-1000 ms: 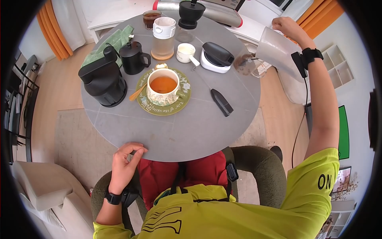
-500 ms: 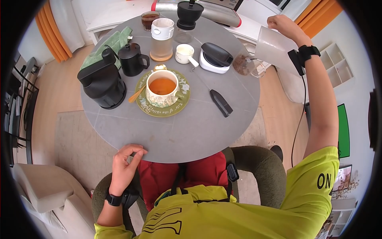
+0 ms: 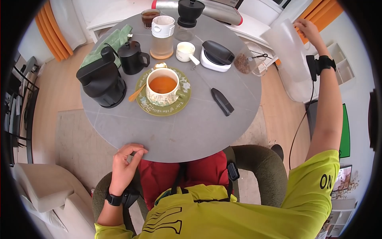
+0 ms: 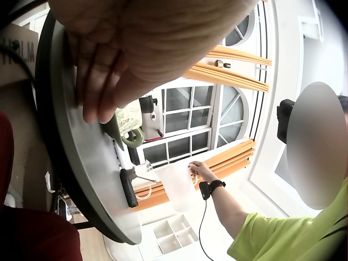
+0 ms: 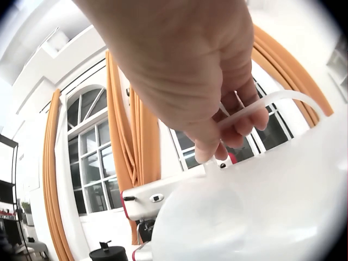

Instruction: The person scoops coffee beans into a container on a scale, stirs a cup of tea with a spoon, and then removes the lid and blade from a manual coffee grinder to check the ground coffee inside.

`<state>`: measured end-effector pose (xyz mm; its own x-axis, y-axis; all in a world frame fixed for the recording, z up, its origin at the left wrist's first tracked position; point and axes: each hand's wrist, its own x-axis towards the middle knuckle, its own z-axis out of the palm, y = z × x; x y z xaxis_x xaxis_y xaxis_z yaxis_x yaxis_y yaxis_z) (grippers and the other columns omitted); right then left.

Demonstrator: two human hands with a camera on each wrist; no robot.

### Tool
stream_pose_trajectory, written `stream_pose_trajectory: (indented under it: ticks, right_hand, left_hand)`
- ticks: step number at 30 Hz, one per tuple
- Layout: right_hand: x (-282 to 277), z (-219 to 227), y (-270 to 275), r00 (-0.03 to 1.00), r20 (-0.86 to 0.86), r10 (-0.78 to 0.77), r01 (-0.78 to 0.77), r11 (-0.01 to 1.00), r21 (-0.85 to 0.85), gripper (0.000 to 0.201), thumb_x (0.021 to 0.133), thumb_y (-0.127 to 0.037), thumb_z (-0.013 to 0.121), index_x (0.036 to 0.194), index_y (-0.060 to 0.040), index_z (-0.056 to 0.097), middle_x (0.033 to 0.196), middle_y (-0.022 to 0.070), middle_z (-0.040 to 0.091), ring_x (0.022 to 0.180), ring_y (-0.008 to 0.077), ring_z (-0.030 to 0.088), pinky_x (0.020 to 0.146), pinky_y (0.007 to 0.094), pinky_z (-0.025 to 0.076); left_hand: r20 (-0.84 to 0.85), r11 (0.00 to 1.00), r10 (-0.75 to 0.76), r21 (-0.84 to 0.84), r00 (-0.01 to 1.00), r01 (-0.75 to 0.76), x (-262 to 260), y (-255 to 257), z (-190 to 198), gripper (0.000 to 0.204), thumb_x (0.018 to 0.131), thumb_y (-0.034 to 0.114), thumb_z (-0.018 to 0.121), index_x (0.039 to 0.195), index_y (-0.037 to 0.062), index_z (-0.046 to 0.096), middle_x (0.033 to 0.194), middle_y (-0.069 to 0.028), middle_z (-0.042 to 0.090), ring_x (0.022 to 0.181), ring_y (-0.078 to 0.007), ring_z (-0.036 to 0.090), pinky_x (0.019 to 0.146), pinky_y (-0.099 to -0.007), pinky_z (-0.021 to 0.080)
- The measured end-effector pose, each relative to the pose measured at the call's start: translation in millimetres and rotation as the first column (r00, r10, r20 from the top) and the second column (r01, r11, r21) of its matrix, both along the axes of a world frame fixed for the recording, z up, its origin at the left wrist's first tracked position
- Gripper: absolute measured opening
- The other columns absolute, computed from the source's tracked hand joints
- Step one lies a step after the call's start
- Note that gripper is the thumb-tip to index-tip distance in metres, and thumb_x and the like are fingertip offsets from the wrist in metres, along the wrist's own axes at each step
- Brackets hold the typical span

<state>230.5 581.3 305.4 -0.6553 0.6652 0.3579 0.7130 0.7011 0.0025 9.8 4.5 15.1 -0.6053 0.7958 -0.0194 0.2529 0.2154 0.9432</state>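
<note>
Beyond the table's right edge, my right hand point(image 3: 310, 32) holds a large translucent plastic pitcher point(image 3: 287, 47) in the air. In the right wrist view, my fingers curl round the handle point(image 5: 261, 106) of this pitcher. Closest to it on the table is a clear glass cup point(image 3: 243, 65) with brown contents and a dark-tipped stick in it. My left hand point(image 3: 125, 163) rests at the near table edge, fingers loosely bent and holding nothing. In the middle, a patterned cup of amber tea point(image 3: 162, 85) stands on a green saucer point(image 3: 163, 110) with a wooden-handled spoon point(image 3: 137, 93).
A handheld frother point(image 3: 222, 102) lies right of the saucer. Behind are a white scale with a black top point(image 3: 217, 57), a small white cup point(image 3: 186, 51), a tall bottle point(image 3: 162, 44), a grinder point(image 3: 190, 16) and a glass of dark drink point(image 3: 151, 19). Black kettle point(image 3: 104, 85) and pot point(image 3: 131, 57) stand left.
My right hand has moved outward to the right with the pitcher, away from the glass cup, which shows more fully now. The left hand has stayed at the table edge.
</note>
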Motion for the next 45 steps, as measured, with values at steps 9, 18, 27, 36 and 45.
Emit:
stream_pose_trajectory:
  ticks: [9, 18, 27, 36, 45]
  right_hand:
    - [-11, 14, 8, 0.931, -0.364, 0.033, 0.143, 0.883, 0.447, 0.037, 0.093, -0.040, 0.050, 0.111, -0.0103, 0.063, 0.084, 0.0036, 0.067, 0.071, 0.0154, 0.060, 0.068, 0.0276, 0.045]
    - [-83, -76, 18, 0.655, -0.755, 0.018, -0.154, 0.982, -0.110, 0.030, 0.094, -0.025, 0.054, 0.103, 0.0018, 0.061, 0.081, 0.0102, 0.065, 0.068, 0.0151, 0.063, 0.061, 0.0297, 0.054]
    - [-111, -162, 9, 0.685, -0.717, -0.134, -0.284, 0.856, -0.431, 0.024, 0.095, -0.019, 0.052, 0.097, 0.0042, 0.057, 0.081, 0.0097, 0.063, 0.060, 0.0110, 0.056, 0.060, 0.0288, 0.058]
    - [-115, -179, 3, 0.733, -0.655, -0.182, -0.274, 0.803, -0.529, 0.023, 0.096, -0.020, 0.052, 0.097, 0.0016, 0.058, 0.084, 0.0085, 0.065, 0.064, 0.0107, 0.058, 0.061, 0.0274, 0.055]
    - [-77, -166, -5, 0.841, -0.531, -0.103, -0.187, 0.866, -0.464, 0.037, 0.093, -0.033, 0.056, 0.116, -0.0042, 0.061, 0.099, 0.0012, 0.067, 0.071, 0.0068, 0.053, 0.062, 0.0207, 0.043]
  left_hand:
    - [-0.018, 1.000, 0.009, 0.005, 1.000, -0.009, 1, 0, 0, 0.006, 0.085, 0.002, 0.062, 0.087, 0.0004, 0.068, 0.091, -0.0102, 0.068, 0.088, -0.0215, 0.063, 0.082, -0.0312, 0.047]
    - [-0.034, 1.000, 0.000, -0.005, 0.999, 0.000, 0, -1, 0, 0.007, 0.085, 0.004, 0.063, 0.088, 0.0013, 0.068, 0.093, -0.0105, 0.068, 0.089, -0.0232, 0.062, 0.083, -0.0324, 0.046]
    - [-0.007, 1.000, -0.008, -0.015, 1.000, 0.008, -2, -1, 1, 0.006, 0.085, 0.004, 0.062, 0.086, 0.0014, 0.067, 0.092, -0.0111, 0.068, 0.090, -0.0249, 0.063, 0.084, -0.0330, 0.045]
    - [-0.024, 0.997, -0.063, -0.056, 0.998, 0.061, -5, 0, 3, 0.010, 0.088, 0.006, 0.060, 0.088, 0.0012, 0.069, 0.095, -0.0102, 0.068, 0.095, -0.0198, 0.061, 0.086, -0.0303, 0.045]
    - [-0.039, 0.999, -0.018, -0.043, 0.999, 0.016, -2, 1, 2, 0.007, 0.086, 0.006, 0.062, 0.086, 0.0026, 0.068, 0.091, -0.0100, 0.069, 0.090, -0.0245, 0.063, 0.086, -0.0341, 0.044]
